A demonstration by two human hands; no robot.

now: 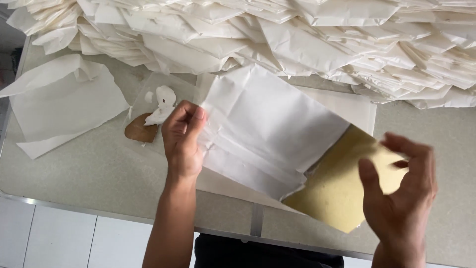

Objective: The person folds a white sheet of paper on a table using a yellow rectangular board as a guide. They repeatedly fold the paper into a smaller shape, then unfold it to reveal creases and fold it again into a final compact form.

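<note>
Head view, looking down on a pale grey worktable [89, 168]. At centre, the left hand [182, 141] pinches the left edge of a white paper sheet [267, 134], thumb on top and fingers curled beneath, so that the sheet is lifted clear of the table and tilts down toward the right. This hold appears to keep the creased sheet taut while its lower right edge rests over a yellow sheet [342, 186].

At lower right, the right hand [399, 193] is spread, fingers apart and slightly blurred; it lies over the right edge of the yellow sheet. Whether it actually touches that sheet cannot be told, and it clamps nothing visible.

One white sheet and one yellow sheet are in hand. Beneath them lies a flat stack of white paper [354, 106], count unclear. Along the top of the frame runs a large heap of folded white papers [317, 39], far too many to count, banked toward the far side, seemingly to leave the near table free.

At upper left lies one loose crumpled white sheet [64, 101]. Just left of the left hand sits one brown rounded piece [140, 131] with one small white scrap [162, 106] on it, both on a clear plastic film [148, 89]. A metal table edge [74, 208] crosses the lower left.
</note>
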